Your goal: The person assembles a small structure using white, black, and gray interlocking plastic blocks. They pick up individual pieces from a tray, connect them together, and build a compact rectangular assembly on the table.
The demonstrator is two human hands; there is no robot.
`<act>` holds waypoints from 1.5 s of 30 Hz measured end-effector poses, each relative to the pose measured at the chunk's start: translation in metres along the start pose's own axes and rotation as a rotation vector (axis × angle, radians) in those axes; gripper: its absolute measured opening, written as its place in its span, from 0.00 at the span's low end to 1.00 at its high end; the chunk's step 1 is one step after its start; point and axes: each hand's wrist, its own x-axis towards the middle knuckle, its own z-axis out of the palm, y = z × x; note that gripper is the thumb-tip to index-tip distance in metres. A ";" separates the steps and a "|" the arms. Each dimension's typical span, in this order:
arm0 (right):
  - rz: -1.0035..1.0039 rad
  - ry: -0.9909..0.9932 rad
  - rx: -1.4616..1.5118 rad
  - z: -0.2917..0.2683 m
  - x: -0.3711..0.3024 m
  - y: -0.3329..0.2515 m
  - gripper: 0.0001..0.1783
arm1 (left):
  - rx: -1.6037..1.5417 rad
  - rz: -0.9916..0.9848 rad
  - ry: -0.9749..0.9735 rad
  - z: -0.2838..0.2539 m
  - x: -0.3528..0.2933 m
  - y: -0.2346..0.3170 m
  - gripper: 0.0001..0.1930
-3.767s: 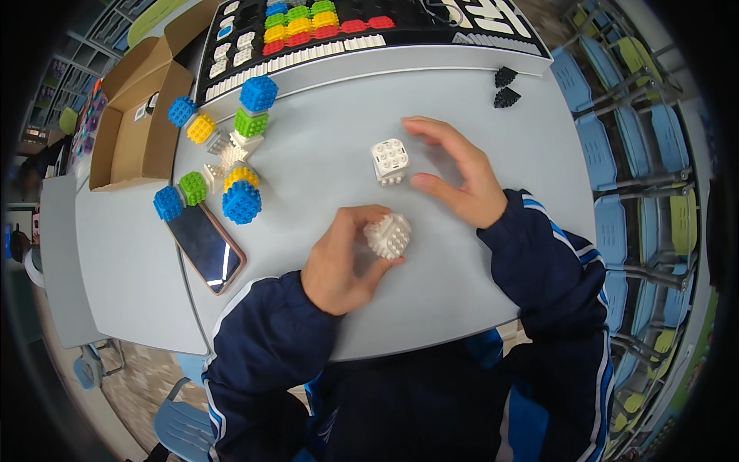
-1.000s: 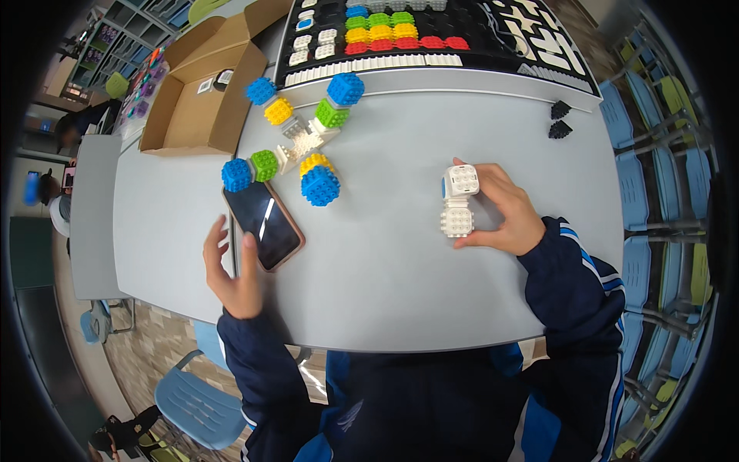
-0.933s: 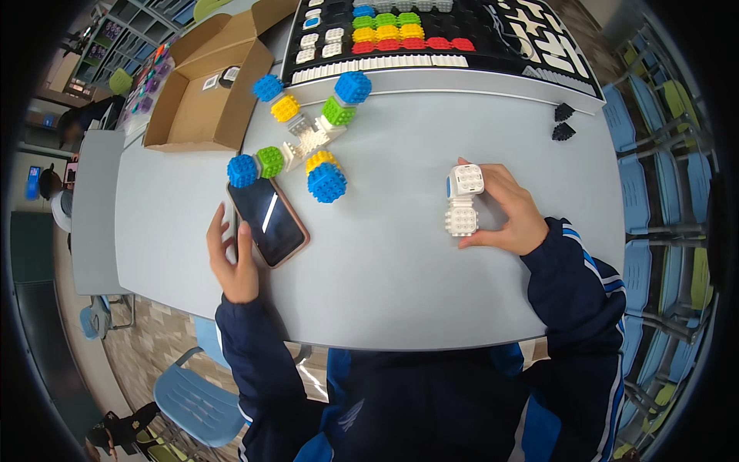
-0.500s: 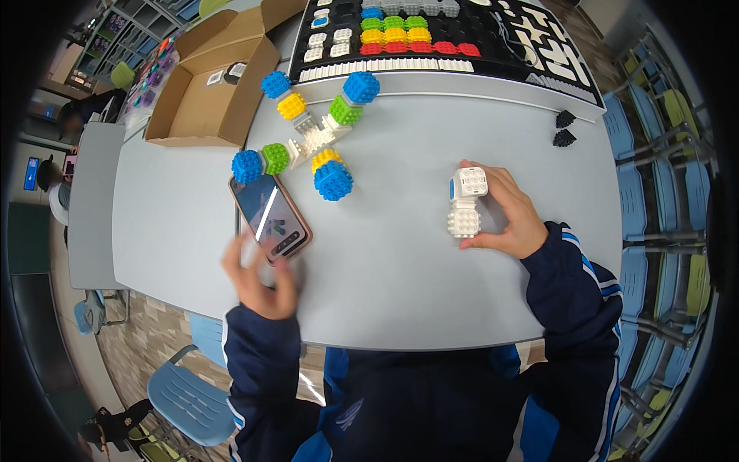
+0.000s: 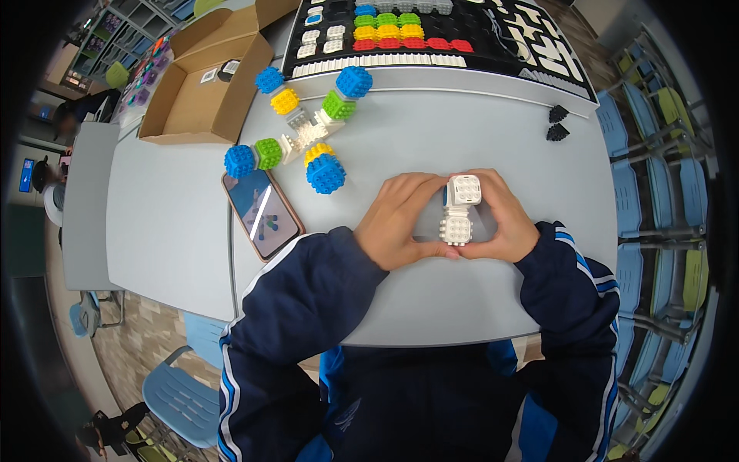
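Observation:
Both of my hands close around a joined pair of white studded building blocks (image 5: 456, 229) above the right middle of the table. My left hand (image 5: 402, 219) touches its left side, fingertips at the far end and thumb at the near end. On the other side my right hand (image 5: 508, 219) grips it the same way. The upper block has a smooth rim and a bit of blue on its left face. To the left lies a phone (image 5: 264, 214) with a picture of a block model on its screen. Just beyond it stands a four-armed block model (image 5: 312, 132) in blue, green, yellow, grey and white.
A black sorting tray (image 5: 493, 65) with coloured and white blocks spans the far edge. At the far left sits an open cardboard box (image 5: 181, 104). Two small black pieces (image 5: 557, 123) lie at the right. Blue chairs (image 5: 183, 400) and other people are around the table.
My left hand has left the phone and come right to the white blocks, joining my right hand on them. The phone's screen controls are no longer showing.

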 end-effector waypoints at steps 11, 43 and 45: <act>0.021 0.010 0.054 -0.001 -0.002 -0.006 0.44 | -0.015 0.084 0.033 0.003 0.001 -0.004 0.44; 0.022 0.703 -0.403 -0.124 0.037 0.037 0.12 | -0.224 -0.015 0.093 0.000 0.012 0.007 0.44; 0.077 0.552 -0.423 -0.135 0.063 0.036 0.12 | -0.226 -0.038 0.087 0.001 0.014 0.008 0.41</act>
